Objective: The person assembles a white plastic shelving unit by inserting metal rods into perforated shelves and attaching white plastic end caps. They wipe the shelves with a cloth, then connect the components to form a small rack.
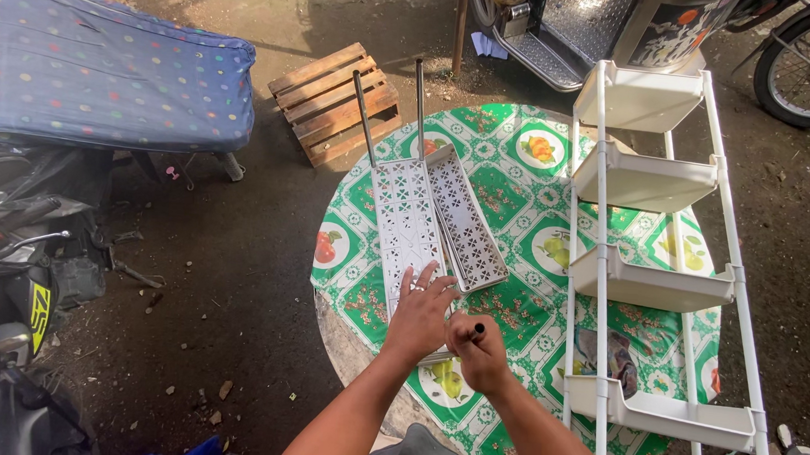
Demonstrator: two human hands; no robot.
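White plastic tray (408,228) lies flat on the green tablecloth (511,316), your left hand (422,313) spread on its near end, right hand (478,349) fisted round a dark rod (477,331), so you're mid-assembly, and next calls for lining the rod up square.

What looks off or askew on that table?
Two perforated white trays lie flat and angled apart, unmounted, beside the assembled four-shelf rack. Left hand presses on one tray; right hand grips a dark rod. Nothing looks spilled or broken.
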